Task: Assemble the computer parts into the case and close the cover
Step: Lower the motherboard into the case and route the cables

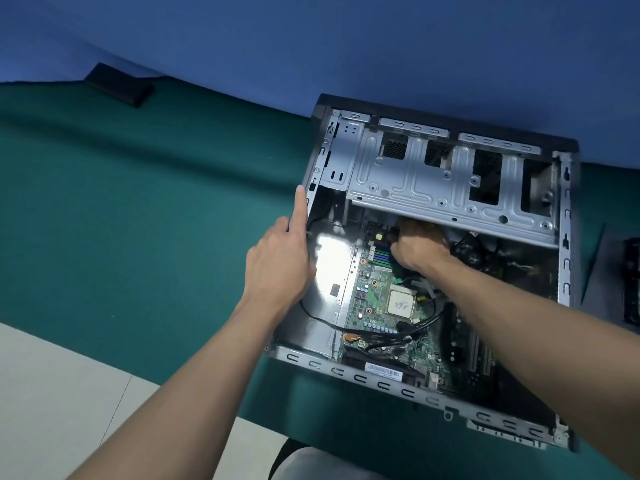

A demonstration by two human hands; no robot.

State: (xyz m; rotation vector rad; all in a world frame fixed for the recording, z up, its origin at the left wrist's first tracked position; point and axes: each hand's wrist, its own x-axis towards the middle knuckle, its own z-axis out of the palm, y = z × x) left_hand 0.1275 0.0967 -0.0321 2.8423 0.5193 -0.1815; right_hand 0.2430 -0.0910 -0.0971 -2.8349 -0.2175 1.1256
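Observation:
An open computer case [408,393] lies on its side on the green table, cover off. Inside it sits a green motherboard [377,306] with a bare square CPU [400,304]. A silver drive cage [415,181] spans the far half. My left hand [277,265] rests on the case's left wall, forefinger straight along the rim. My right hand [415,245] reaches under the drive cage with fingers curled around something small and dark; what it grips is hidden. Black cables [398,332] loop over the board.
A dark flat box [119,84] lies at the far left of the green table [138,220]. A blue backdrop [311,39] stands behind the table. A black part [632,282] shows at the right edge. Pale floor [52,393] lies below the table's near edge.

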